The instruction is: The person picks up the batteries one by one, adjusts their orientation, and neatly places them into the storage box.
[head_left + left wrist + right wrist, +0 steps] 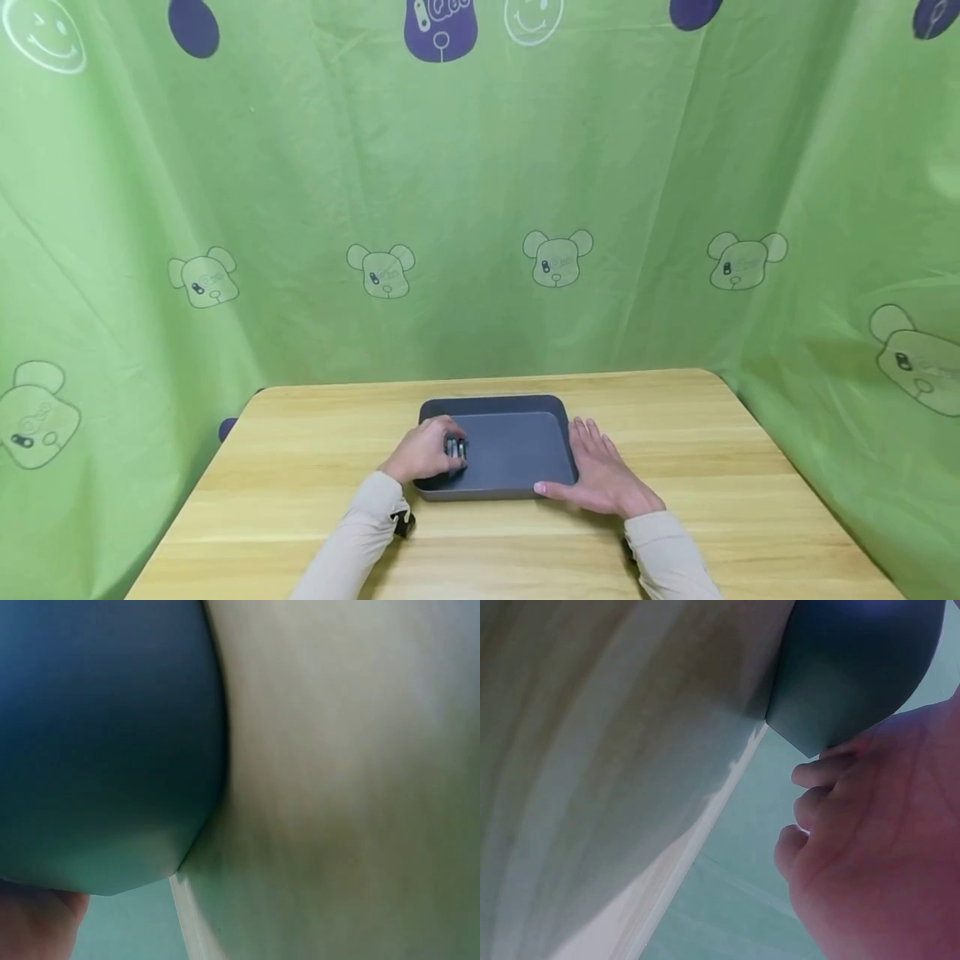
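Observation:
A dark grey rectangular tray [517,450] lies on the wooden table. Inside its left end, my left hand [422,452] curls thumb and fingers around a small group of dark objects with pale stripes [456,452]; their kind is too small to tell. My right hand [596,477] rests along the tray's right side with straight fingers, its thumb reaching over the near right corner. The left wrist view has the tray's outer wall [112,750] and a bit of the left hand [34,924]. Beside the tray wall [855,667], the right palm [885,840] fills the right wrist view.
The light wooden table [300,467] spreads out on both sides of the tray. A green curtain [480,183] with bear prints hangs behind the table and along its left and right sides. A dark band [403,523] sits at the left wrist.

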Motion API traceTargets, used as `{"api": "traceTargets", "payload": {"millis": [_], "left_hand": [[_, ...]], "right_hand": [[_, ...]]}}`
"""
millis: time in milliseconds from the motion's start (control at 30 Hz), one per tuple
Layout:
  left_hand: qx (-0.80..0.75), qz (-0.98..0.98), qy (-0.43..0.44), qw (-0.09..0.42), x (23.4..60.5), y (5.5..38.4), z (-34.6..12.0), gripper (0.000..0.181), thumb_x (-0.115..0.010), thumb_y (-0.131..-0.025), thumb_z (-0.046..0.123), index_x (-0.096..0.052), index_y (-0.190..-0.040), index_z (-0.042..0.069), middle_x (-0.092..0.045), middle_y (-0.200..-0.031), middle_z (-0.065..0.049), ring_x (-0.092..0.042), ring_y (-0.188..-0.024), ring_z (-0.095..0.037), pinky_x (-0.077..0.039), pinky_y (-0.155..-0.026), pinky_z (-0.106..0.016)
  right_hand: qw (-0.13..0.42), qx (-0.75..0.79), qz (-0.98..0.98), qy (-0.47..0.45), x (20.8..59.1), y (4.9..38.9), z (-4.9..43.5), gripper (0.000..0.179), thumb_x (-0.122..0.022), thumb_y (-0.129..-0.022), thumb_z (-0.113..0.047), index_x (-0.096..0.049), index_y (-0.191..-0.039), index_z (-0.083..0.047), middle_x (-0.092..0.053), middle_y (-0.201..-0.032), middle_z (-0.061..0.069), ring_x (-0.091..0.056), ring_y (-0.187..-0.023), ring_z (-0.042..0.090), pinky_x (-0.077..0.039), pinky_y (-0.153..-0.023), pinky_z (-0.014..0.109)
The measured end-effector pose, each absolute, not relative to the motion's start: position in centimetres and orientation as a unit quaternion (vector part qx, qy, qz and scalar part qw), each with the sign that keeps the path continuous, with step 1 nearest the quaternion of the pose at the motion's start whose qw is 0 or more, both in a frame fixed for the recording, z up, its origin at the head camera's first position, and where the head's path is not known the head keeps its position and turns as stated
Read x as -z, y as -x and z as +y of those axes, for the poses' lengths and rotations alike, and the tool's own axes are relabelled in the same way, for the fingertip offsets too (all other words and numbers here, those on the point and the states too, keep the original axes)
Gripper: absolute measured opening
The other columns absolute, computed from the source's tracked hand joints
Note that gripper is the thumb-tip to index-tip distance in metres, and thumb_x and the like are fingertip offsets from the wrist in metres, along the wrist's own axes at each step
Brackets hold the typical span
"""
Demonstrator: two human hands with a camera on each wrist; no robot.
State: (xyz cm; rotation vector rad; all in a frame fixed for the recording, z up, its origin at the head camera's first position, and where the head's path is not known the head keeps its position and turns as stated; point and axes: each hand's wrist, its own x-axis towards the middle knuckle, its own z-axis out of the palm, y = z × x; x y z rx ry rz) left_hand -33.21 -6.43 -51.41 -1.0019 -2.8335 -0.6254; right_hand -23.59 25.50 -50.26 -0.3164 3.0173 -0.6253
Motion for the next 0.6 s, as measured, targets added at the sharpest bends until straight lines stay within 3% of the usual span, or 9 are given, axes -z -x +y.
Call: {"api": "traceTargets", "payload": {"millis": [200,600], "left_hand": [[0.202,-0.922,0.329,0.038,51.24,33.16,-6.38,0.041,-0.084,-0.078,0.031,-0.077,-0.114,0.012,-0.072,-0.116,-0.003,-0.068,-0.104,-0.021,-0.059,-0.09,-0.038],[0.186,-0.93,0.316,0.03,51.39,33.03,-6.25,0.042,-0.084,-0.08,0.033,-0.077,-0.115,0.013,-0.071,-0.121,-0.004,-0.068,-0.112,-0.023,-0.058,-0.096,-0.04]], "right_hand": [[0.017,0.199,0.975,0.102,50.36,23.73,25.57,0.13,-0.063,-0.082,-0.08,-0.012,-0.16,0.011,-0.008,-0.169,0.031,-0.006,-0.158,0.05,-0.01,-0.128,0.064],[0.025,0.202,0.974,0.101,50.41,23.56,25.55,0.13,-0.063,-0.082,-0.079,-0.012,-0.16,0.011,-0.008,-0.169,0.031,-0.005,-0.158,0.05,-0.009,-0.128,0.064]]}}
